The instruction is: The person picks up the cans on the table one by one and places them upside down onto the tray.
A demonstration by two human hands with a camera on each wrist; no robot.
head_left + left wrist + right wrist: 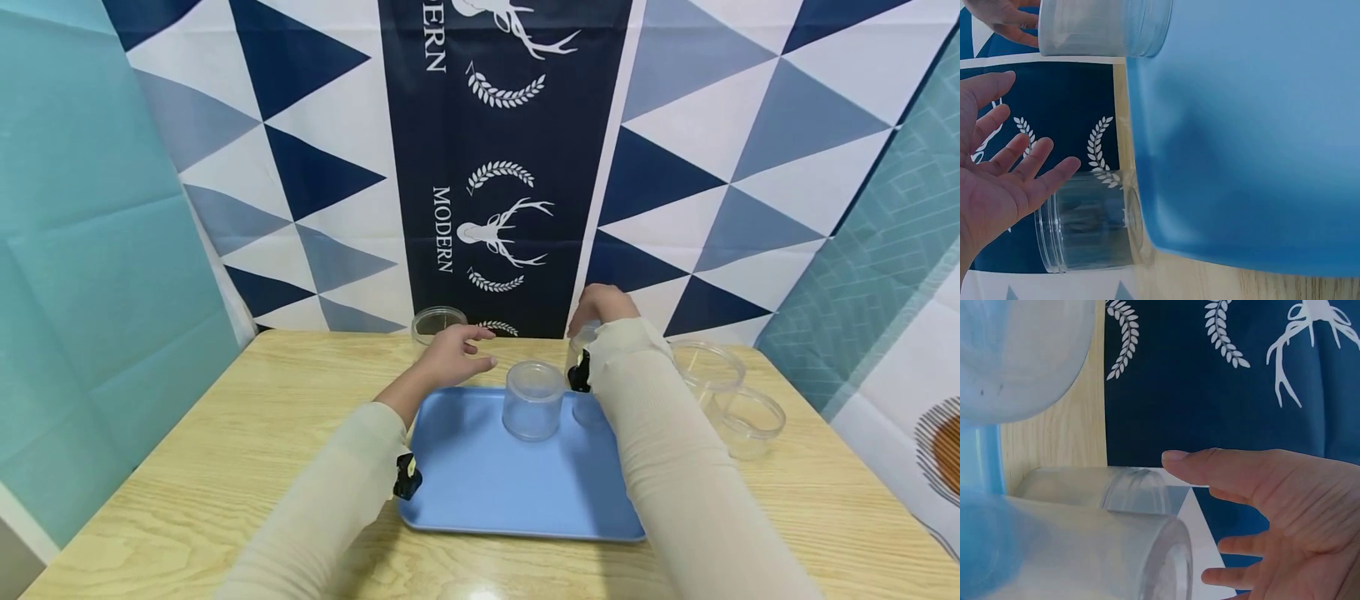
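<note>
My left hand (453,354) is held over the far left edge of the blue tray (510,492), fingers spread and relaxed, holding nothing. Just behind it, a clear jar (1091,222) stands on the table. One clear jar (532,408) sits on the tray toward its far side, base up. At the tray's far right, my right hand (603,308) reaches over two more jars, thumb and fingers apart. In the right wrist view, one jar (1091,550) is on the tray and another jar (1072,484) stands behind it; the hand is beside their upper ends with nothing gripped.
Right of the tray, past the right forearm, stand a wide clear jar (708,367) and a lower clear jar (750,425). A patterned cloth (322,167) hangs along the table's back edge. The wooden table (247,450) extends on both sides.
</note>
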